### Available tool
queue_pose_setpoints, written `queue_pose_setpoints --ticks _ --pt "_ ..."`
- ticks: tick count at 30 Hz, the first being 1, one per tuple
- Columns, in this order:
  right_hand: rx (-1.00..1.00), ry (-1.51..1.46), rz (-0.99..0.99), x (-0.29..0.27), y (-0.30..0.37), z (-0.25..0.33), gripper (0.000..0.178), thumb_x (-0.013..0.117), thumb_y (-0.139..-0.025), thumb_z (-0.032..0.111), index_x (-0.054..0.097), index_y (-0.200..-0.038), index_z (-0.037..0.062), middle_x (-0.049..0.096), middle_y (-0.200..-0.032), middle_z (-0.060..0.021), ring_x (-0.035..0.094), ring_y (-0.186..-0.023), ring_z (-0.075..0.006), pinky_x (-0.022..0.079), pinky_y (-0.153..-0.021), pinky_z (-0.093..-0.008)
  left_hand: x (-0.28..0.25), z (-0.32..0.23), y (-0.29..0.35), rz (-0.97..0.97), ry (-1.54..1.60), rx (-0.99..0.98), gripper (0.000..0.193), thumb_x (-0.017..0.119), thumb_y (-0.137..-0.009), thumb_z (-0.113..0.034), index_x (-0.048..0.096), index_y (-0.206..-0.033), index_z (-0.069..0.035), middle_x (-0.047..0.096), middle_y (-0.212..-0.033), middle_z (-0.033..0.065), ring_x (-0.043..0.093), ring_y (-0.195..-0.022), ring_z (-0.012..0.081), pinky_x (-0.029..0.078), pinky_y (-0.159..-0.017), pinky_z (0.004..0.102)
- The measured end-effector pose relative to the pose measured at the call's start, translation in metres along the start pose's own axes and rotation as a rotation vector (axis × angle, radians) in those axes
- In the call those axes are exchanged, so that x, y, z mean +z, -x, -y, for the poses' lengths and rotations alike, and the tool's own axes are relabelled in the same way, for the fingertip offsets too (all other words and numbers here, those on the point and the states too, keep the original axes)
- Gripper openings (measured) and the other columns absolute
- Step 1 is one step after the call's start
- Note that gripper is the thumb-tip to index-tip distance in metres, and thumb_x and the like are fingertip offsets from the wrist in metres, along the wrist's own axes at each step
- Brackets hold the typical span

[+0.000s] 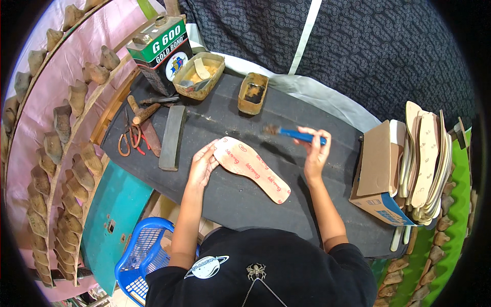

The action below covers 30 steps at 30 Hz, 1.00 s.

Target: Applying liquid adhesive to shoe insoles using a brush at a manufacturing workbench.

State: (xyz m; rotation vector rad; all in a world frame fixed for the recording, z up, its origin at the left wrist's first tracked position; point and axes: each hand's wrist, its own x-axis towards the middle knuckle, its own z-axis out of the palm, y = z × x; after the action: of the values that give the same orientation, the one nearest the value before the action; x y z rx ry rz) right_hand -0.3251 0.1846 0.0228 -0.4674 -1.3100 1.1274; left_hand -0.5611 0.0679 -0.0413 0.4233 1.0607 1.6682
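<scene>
Pale insole [250, 169] is likely calling for steady holding at its rim and light, even strokes | left hand [204, 163] is pinching its upper-left end | right hand [315, 153] is gripping a blue-handled brush [296, 135], tip hovering clear | insole is showing mid-frame, between both hands

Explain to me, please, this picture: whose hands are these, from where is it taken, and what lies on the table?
There is no machine: a person works with two bare hands. A wide fisheye camera on the person's head looks down, so straight edges bend near the rim. The left hand holds a pale, sole-shaped piece with red printing; the right hand holds a blue-handled tool, its tip too blurred to identify. On the dark table are a metal can, two containers, a grey block, scissors and, toward the right, a cardboard box holding long flat pieces.
</scene>
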Motion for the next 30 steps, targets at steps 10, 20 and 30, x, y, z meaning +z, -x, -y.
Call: queue_pose_setpoints --ticks 10,20,30 --pt "-0.081 0.087 0.157 0.053 -0.068 -0.073 0.014 0.043 -0.088 0.015 0.039 -0.095 0.0039 0.051 -0.104 -0.0135 0.054 -0.079 -0.0132 0.046 -0.072 -0.0259 -0.001 0.002 -0.001 0.021 0.034 0.02 0.033 0.043 -0.085 -0.011 0.041 -0.114 0.006 0.053 -0.107 0.014 0.056 -0.092 0.0177 0.047 -0.078 0.0287" --pt "-0.093 0.432 0.176 0.063 -0.089 -0.095 0.018 0.052 -0.083 0.018 0.05 -0.093 0.0029 0.057 -0.083 -0.0044 0.052 -0.069 -0.0095 0.044 -0.064 -0.0235 -0.003 -0.002 0.002 0.048 0.017 -0.014 0.032 0.043 -0.086 -0.013 0.043 -0.114 0.002 0.056 -0.101 0.0096 0.058 -0.084 0.0139 0.05 -0.069 0.025" --pt "-0.029 0.32 0.2 0.051 -0.081 -0.092 0.02 0.055 -0.079 0.014 0.049 -0.096 0.0055 0.051 -0.104 -0.0076 0.048 -0.08 -0.0124 0.041 -0.063 -0.0226 -0.001 -0.001 0.003 0.038 0.023 0.004 0.031 0.044 -0.085 -0.012 0.044 -0.113 0.001 0.056 -0.101 0.0104 0.058 -0.086 0.0152 0.05 -0.07 0.0262"
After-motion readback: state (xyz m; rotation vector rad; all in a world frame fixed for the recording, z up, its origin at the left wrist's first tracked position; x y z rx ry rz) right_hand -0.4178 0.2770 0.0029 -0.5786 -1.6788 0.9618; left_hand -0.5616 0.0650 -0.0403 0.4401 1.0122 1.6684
